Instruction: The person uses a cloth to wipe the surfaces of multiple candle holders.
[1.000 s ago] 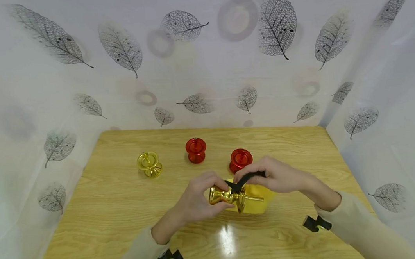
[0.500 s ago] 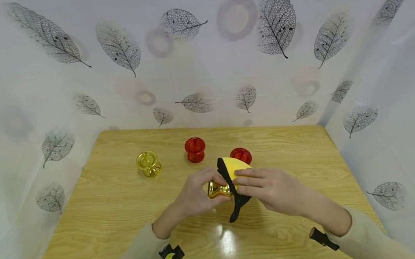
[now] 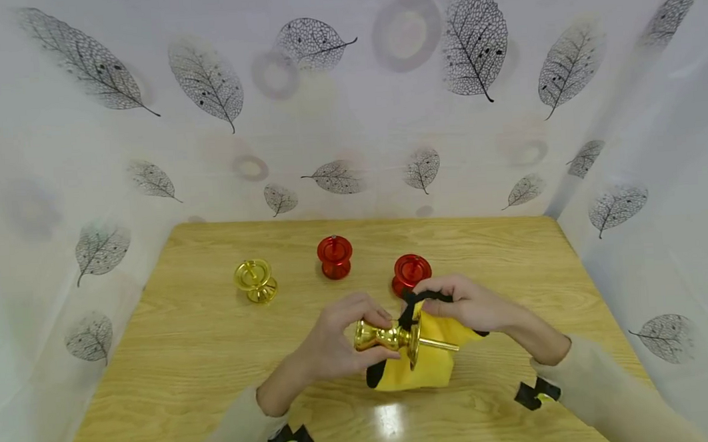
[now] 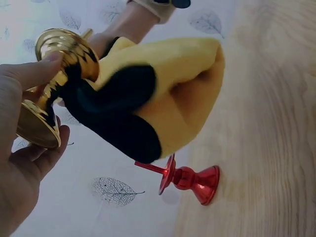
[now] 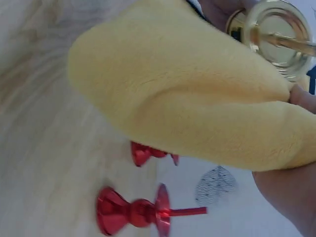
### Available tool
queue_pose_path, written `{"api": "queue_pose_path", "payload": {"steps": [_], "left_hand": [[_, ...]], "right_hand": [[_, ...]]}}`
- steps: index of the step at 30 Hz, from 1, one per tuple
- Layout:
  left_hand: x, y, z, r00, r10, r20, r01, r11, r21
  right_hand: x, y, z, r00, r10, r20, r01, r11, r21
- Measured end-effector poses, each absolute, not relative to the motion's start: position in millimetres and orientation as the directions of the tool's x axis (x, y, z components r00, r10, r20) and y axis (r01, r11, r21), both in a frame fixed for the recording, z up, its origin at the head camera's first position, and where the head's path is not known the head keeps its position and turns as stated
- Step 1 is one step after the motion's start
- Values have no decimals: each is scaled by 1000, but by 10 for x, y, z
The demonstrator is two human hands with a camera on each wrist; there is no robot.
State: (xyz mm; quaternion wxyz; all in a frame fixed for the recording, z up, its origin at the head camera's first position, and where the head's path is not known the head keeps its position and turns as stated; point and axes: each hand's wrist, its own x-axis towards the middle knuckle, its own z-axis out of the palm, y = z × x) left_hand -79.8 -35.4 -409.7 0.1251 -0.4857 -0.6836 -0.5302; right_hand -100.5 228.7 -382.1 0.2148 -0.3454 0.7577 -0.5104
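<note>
A shiny gold candle holder lies sideways in my left hand, its spike pointing right. Fingers and thumb grip it by the waist and base. My right hand pinches a yellow cloth with black edging, held against the holder near its dish. In the left wrist view the black edging of the cloth crosses beside the gold stem. The cloth hangs in folds below and behind the holder, and fills much of the right wrist view, where it hides part of my right hand.
Behind the hands stand two red candle holders and, at the left, another gold one, all upright on the wooden table. The nearer red holder is close behind my right hand. A leaf-patterned curtain surrounds the table.
The cloth was spread over the dish and spike half a second ago, with my right fingers laid on it. Now the spike is uncovered and the cloth hangs lower. My left hand stays put.
</note>
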Motion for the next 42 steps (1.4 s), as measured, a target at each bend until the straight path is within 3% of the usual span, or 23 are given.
{"api": "queue_pose_path", "payload": {"steps": [6,13,16,21,29,34,37,39,42], "left_hand": [[-828,-371,-4134,-575,505,644,758,31,652],[-845,-358,-4184,-641,472,606,734,146,663],[-836,-340,-4195,-670,438,600,716,166,678],[-826,-338,-4178,-726,390,567,662,172,730],[-832,-345,-4126,-739,362,568,654,184,733],[-846,-351,-4090,-793,267,547,602,215,769],[-855,-356,-4052,-870,172,462,491,225,841],[-861,-347,-4036,-918,121,378,396,214,893],[-865,-320,-4023,-962,78,262,273,203,940]], "right_hand": [[-987,2273,-4030,-722,-692,-19,-40,68,-997],[-904,2238,-4128,-765,-637,-93,225,-129,-966],[-855,2198,-4140,-793,-595,-128,313,-218,-925],[-800,2154,-4175,-823,-551,-141,340,-278,-898],[-760,2157,-4241,-812,-577,-87,315,-307,-898],[-709,2159,-4275,-876,-467,-124,253,-224,-941],[-659,2147,-4293,-962,-262,-82,119,-127,-985],[-624,2131,-4306,-994,-104,29,-27,-19,-999],[-591,2075,-4322,-941,52,334,-322,160,-933]]}}
